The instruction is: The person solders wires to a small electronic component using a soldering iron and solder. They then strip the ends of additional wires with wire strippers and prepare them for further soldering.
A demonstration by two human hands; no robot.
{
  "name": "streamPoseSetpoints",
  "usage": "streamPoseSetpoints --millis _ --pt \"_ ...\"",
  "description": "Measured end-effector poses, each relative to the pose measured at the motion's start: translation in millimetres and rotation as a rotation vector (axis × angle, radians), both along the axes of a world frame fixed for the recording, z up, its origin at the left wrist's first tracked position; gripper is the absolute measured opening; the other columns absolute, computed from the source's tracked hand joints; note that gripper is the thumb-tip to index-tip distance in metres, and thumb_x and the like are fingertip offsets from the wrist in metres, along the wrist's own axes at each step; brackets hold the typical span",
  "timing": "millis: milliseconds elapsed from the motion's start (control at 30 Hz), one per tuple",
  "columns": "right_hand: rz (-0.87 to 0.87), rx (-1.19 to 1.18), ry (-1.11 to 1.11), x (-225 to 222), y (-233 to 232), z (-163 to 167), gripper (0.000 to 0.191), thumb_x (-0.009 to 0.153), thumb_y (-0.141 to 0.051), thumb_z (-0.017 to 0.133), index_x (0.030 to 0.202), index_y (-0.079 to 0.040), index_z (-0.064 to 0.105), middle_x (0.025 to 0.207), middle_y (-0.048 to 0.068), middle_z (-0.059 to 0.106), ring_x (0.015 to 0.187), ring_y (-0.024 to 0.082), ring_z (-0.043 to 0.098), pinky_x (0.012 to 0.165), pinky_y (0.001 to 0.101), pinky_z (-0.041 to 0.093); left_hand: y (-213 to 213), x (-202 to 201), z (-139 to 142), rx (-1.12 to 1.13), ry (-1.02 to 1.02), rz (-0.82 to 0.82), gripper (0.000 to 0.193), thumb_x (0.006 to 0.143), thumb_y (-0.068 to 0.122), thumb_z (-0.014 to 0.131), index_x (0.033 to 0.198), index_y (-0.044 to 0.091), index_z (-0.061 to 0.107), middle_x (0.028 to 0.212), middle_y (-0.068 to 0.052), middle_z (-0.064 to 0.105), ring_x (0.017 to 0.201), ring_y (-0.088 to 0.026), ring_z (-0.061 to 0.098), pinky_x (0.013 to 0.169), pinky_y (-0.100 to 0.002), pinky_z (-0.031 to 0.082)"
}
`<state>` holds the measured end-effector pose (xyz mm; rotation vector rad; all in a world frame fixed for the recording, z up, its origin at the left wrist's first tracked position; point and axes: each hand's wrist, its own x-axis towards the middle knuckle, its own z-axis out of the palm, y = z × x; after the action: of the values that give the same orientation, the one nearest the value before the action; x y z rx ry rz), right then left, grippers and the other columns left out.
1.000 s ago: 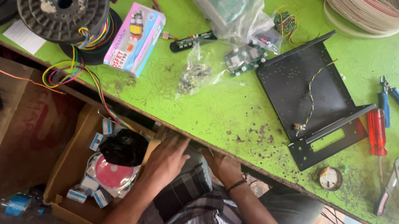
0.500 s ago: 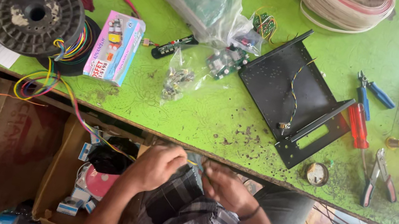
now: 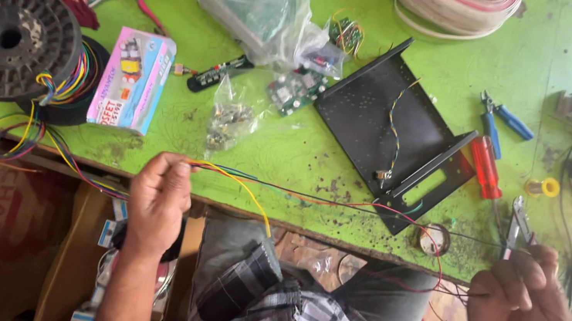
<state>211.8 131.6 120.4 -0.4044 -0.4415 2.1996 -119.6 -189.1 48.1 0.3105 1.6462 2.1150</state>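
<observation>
Two hands stretch coloured wires [image 3: 341, 203] along the green bench [image 3: 288, 149] edge: left hand [image 3: 157, 200] and right hand [image 3: 517, 307] each pinch them between closed fingers. Behind lie a black metal tray [image 3: 376, 118], a wire spool [image 3: 1, 40], and a plastic bag [image 3: 255, 2] holding circuit boards.

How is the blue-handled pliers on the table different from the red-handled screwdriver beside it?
The blue-handled pliers has two thin blue handles that spread apart, while the red-handled screwdriver has a single thick red handle. The pliers lies farther from the person; the screwdriver lies nearer, next to the black metal chassis. Both lie flat on the green table, close together, and neither hand touches them.
</observation>
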Motion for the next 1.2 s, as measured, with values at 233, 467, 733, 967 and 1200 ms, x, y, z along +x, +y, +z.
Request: streamPoseSetpoints --millis 233,467,733,967,1200 --pt "0.098 0.194 0.205 1.1 -3.0 10.4 0.020 0.106 -0.020 0.054 0.111 -0.002 0.060 0.095 0.011 0.068 0.076 0.018 0.060 0.068 0.0303 0.048 4.5 -14.1 -2.5 -0.230 0.133 0.022 0.022 0.107 0.024 0.058 0.098 0.005 0.063 0.065 0.009 0.044 0.053 0.000 0.037 0.045 -0.021 0.029" --pt "0.817 1.137 0.050 -20.8 -21.6 51.7 0.036 0.092 -0.016 0.066 0.123 0.001 0.061 0.099 0.010 0.073 0.089 0.019 0.070 0.080 0.0339 0.052 -6.7 -5.1 4.8 -0.080 0.017 -0.267 0.022 0.108 0.023 0.057 0.099 0.005 0.066 0.065 0.009 0.043 0.057 -0.001 0.038 0.050 -0.021 0.032" --pt "0.422 1.336 -0.887 -108.4 -123.3 -11.5 0.035 0.084 -0.006 0.077 0.118 -0.003 0.071 0.101 0.010 0.074 0.087 0.017 0.072 0.081 0.0297 0.056 10.5 14.7 15.6 -0.116 0.093 -0.368 0.018 0.106 0.019 0.059 0.100 0.004 0.066 0.070 0.010 0.043 0.062 -0.001 0.036 0.053 -0.021 0.029" --pt "0.514 0.583 -0.755 -131.4 -124.3 -45.7 0.039 0.096 -0.015 0.061 0.132 -0.003 0.054 0.090 0.003 0.069 0.074 0.010 0.066 0.065 0.0256 0.054 18.2 32.2 19.5 -0.209 0.091 -0.402 0.019 0.105 0.020 0.060 0.101 0.004 0.066 0.067 0.010 0.043 0.061 -0.001 0.036 0.052 -0.022 0.030" --pt "0.663 0.732 -0.833 -127.0 -112.8 -77.7 0.019 0.096 -0.005 0.073 0.116 -0.003 0.070 0.072 -0.001 0.052 0.058 0.007 0.044 0.051 0.0247 0.041 29.3 37.9 23.0 -0.229 0.199 -0.418 0.018 0.105 0.021 0.061 0.100 0.004 0.066 0.068 0.009 0.046 0.062 -0.002 0.038 0.052 -0.022 0.032"
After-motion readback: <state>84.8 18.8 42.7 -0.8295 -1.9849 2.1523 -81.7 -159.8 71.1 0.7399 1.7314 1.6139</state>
